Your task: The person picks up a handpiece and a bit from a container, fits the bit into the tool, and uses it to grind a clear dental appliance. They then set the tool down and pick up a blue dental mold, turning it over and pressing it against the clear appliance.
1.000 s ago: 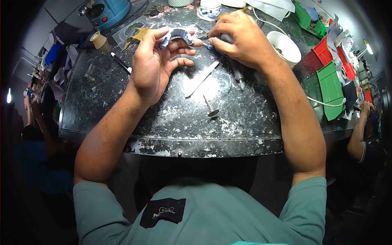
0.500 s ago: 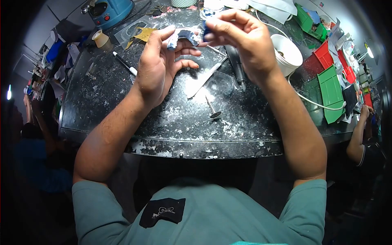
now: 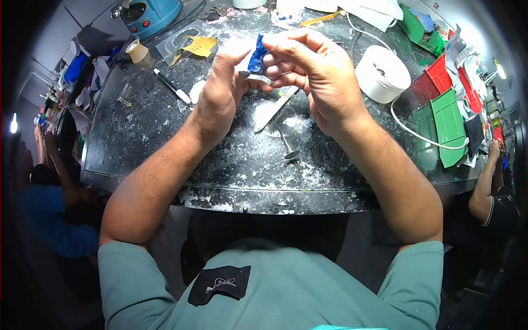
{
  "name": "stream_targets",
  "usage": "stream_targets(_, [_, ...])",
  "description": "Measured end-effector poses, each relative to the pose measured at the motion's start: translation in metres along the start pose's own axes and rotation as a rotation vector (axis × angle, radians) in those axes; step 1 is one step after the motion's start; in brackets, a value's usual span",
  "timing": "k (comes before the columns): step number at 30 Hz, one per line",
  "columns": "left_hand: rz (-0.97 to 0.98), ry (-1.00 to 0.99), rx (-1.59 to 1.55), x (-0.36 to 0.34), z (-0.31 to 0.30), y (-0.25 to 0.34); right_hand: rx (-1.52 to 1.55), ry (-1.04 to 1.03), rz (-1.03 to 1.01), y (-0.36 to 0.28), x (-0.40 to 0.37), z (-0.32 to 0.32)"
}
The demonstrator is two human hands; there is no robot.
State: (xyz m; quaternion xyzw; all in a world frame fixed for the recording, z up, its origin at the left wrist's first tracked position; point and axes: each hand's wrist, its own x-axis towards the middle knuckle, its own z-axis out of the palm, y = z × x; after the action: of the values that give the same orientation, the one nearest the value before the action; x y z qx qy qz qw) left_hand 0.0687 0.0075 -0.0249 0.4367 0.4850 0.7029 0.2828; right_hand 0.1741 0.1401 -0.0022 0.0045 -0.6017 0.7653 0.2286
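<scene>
A small, irregular blue piece [image 3: 257,56], wax-like in look, is held up between my two hands above the bench. My right hand [image 3: 324,77] pinches its right side between thumb and bent fingers. On the other side my left hand [image 3: 223,93] has its thumb against the piece, its fingers curled and partly hidden. Below them lie a white-bladed knife-like tool [image 3: 272,113] and a thin pin with a round disc end [image 3: 290,154]. A white lump [image 3: 198,91] shows beside my left wrist, next to a black-and-white pen-like tool [image 3: 171,87].
A white round tub [image 3: 382,74] with a pale cable [image 3: 418,136] stands at right, near green [image 3: 448,126] and red bins [image 3: 436,76]. A blue machine [image 3: 146,19], a small beige cup [image 3: 136,52] and a yellow scrap [image 3: 198,46] are at back left. Other people sit at both sides.
My hands have come together around the blue piece, which was in my right hand alone. The white-and-blue curved piece in my left hand is no longer visible there.
</scene>
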Motion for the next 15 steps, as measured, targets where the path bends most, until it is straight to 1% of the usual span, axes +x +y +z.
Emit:
stream_targets(4, [0.017,0.01,0.067,-0.005,0.002,-0.002,0.045,0.029,0.05,0.0,-0.002,0.0])
stream_targets(6, [0.02,-0.035,0.088,-0.006,0.0,-0.001,0.077,0.055,0.065,-0.002,-0.003,0.007])
stream_targets(8, [0.0,-0.034,0.069,-0.005,0.002,0.002,0.108,0.081,0.08,-0.002,-0.003,0.008])
stream_targets(10, [-0.019,-0.032,0.049,-0.005,0.001,0.0,0.097,0.077,0.082,0.0,-0.003,0.006])
stream_targets(12, [0.034,-0.019,0.112,-0.006,-0.006,-0.009,0.071,0.077,0.075,0.001,-0.002,0.006])
stream_targets(14, [0.039,-0.011,0.161,-0.007,-0.008,-0.011,0.045,0.077,0.068,0.001,-0.001,0.004])
stream_targets(15, [0.044,-0.003,0.209,-0.007,-0.008,-0.011,-0.049,0.068,0.011,0.002,0.0,0.002])
